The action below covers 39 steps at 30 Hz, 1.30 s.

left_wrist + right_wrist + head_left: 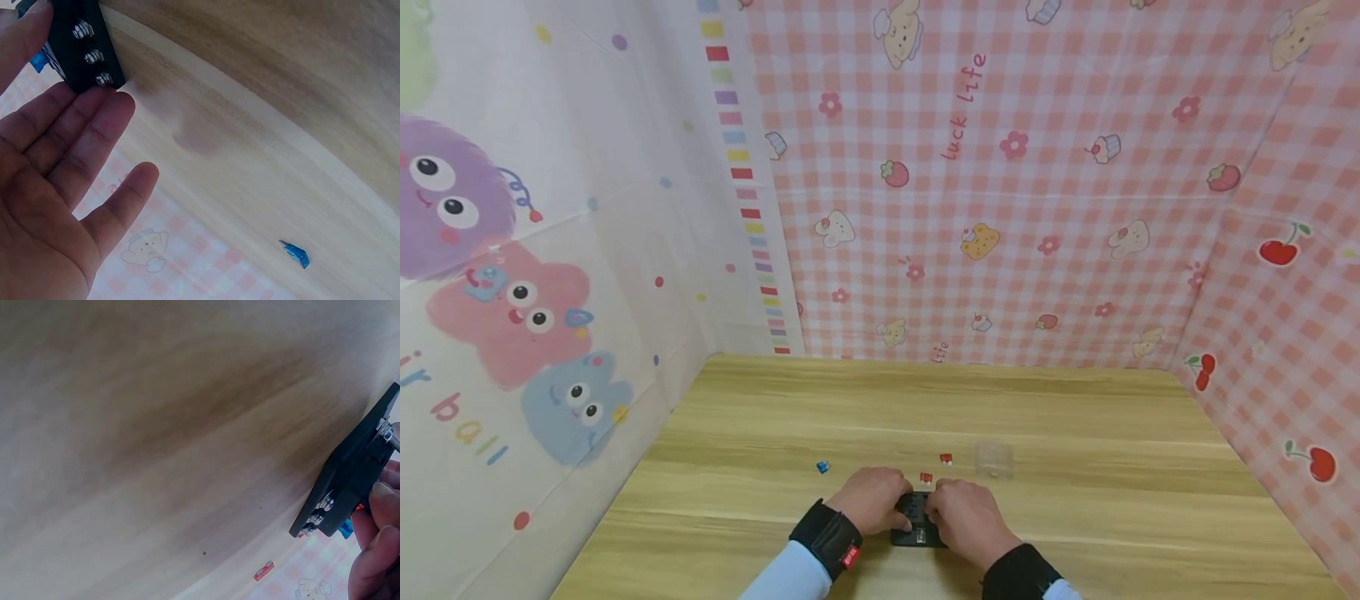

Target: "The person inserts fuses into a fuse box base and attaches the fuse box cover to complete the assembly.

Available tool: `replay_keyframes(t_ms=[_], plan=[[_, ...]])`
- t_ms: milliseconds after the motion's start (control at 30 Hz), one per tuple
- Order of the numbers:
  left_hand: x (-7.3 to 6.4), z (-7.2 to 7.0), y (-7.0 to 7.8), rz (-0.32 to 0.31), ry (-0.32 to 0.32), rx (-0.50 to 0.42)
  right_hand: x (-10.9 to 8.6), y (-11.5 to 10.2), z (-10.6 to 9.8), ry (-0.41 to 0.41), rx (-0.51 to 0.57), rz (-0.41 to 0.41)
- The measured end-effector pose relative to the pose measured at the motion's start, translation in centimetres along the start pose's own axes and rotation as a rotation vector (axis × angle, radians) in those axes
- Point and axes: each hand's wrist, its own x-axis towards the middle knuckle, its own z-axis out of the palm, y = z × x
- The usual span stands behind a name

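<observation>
A black fuse block (917, 537) with rows of metal screw terminals lies on the table between both hands. My left hand (871, 500) holds its left side, thumb over the top and fingertips under the screw edge, as the left wrist view shows. The right hand (970, 517) bends over the block's right side. In the right wrist view, a red blade fuse (360, 507) shows as a small patch at its thumb and fingertip, mostly hidden by them. Just past it, a blue blade fuse (345, 528) sticks up from the block.
Behind the block lie two loose red blade fuses, one nearer (927, 478) and one farther (946, 458). A loose blue blade fuse (823, 467) is to the left. Back right stands a clear plastic cover (994, 460). Printed cloth (985, 292) hangs around the wooden table (737, 433).
</observation>
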Motion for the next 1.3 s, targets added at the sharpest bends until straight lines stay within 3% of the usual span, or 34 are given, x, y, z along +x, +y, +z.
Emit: replay_keyframes(t_ms=[1300], plan=[[-0.07, 0.27, -0.17, 0.002, -0.002, 0.043, 0.16, -0.03, -0.19, -0.010, 0.048, 0.058]])
